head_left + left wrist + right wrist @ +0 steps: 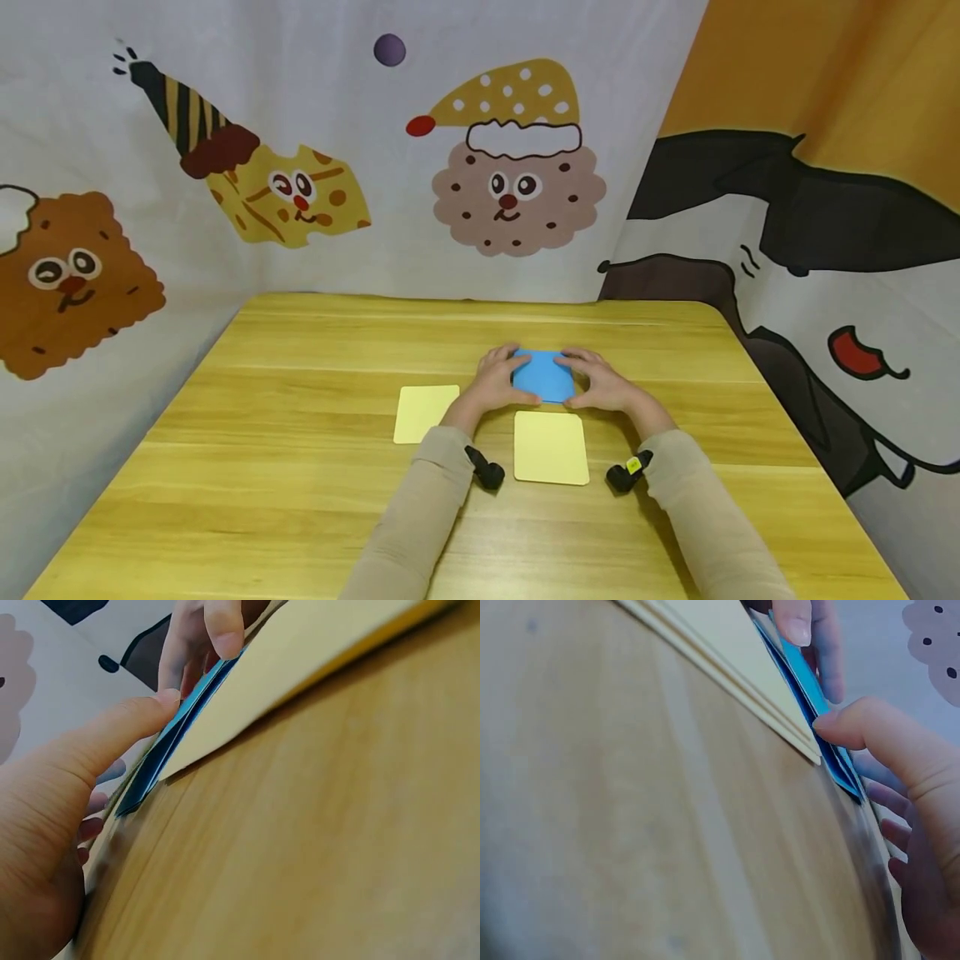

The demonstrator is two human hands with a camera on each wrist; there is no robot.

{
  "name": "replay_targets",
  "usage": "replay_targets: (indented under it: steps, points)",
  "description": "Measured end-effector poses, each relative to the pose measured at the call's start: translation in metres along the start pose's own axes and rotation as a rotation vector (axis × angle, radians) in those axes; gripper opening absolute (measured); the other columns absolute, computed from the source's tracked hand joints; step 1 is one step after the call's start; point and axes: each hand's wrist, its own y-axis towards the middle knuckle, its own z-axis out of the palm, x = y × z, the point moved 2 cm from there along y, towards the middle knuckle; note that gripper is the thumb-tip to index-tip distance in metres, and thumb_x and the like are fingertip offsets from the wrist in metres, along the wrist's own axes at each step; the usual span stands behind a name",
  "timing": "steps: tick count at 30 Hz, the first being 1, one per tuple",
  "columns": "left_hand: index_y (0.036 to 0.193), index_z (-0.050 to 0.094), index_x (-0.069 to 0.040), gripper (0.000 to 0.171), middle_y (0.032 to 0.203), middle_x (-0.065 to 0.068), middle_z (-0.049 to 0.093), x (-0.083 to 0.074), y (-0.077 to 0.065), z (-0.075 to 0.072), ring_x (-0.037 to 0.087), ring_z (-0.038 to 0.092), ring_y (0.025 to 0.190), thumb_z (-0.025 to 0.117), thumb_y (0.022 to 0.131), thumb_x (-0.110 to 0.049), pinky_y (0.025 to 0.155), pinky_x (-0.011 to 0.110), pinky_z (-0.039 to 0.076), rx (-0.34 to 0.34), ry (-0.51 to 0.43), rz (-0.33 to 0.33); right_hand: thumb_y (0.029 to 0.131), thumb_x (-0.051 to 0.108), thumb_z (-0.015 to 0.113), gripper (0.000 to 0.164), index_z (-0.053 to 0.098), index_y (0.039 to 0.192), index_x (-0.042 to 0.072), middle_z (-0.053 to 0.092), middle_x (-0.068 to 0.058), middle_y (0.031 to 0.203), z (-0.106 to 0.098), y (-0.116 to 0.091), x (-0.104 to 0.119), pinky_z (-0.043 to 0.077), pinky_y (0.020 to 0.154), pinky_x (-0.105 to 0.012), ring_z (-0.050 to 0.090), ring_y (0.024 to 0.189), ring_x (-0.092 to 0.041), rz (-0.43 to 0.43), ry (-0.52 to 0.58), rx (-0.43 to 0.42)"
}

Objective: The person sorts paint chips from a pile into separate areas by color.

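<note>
A blue card (543, 377) with rounded corners lies toward the far side of the table, framed by both hands. My left hand (497, 381) holds its left side, thumb at the near edge and forefinger over the far corner. On the right side, my right hand (602, 383) holds it the same way. Seen edge-on in the left wrist view, the blue card (176, 724) shows more than one layer, with a slim gap between them. The nearer yellow card (551, 447) lies between the forearms, just in front of the blue one.
Another yellow card (426, 414) lies left of the blue one, partly covered by the left wrist. Both rest on a wooden table (300, 500). A printed curtain (322, 67) hangs behind the far edge. Black wrist cameras (489, 475) sit at the sleeve cuffs.
</note>
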Motion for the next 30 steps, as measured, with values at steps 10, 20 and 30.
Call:
replay_targets:
  steps: [10,20,30]
  points:
    - [0.146,0.042,-0.013,0.086,0.155,0.009,0.022,0.004,-0.007,0.001,0.032,0.015,0.141,0.075,0.077,-0.053,0.111,0.052,0.013,-0.061,-0.114,0.021,0.074,0.044,0.080,0.089,0.040,0.147,0.011,0.024,-0.013,0.154,0.003,-0.003,0.008,0.018,0.101,-0.068,0.014,0.139,-0.040,-0.030,-0.035,-0.073]
    - [0.147,0.040,-0.014,0.084,0.154,0.009,0.027,0.000,-0.022,-0.004,0.030,0.018,0.140,0.072,0.080,-0.053,0.110,0.053,0.014,-0.094,-0.100,0.063,0.076,0.043,0.080,0.085,0.043,0.145,0.011,0.028,-0.017,0.151,0.007,-0.011,0.029,0.020,0.100,-0.068,0.020,0.137,-0.040,-0.092,-0.065,-0.182]
    - [0.146,0.042,-0.014,0.082,0.153,0.005,0.029,-0.005,-0.040,-0.004,0.030,0.018,0.139,0.069,0.081,-0.057,0.108,0.055,0.015,-0.155,-0.072,0.126,0.076,0.040,0.081,0.081,0.047,0.143,0.010,0.033,-0.016,0.148,0.021,-0.016,0.042,0.022,0.099,-0.066,0.023,0.135,-0.039,-0.174,-0.061,-0.272]
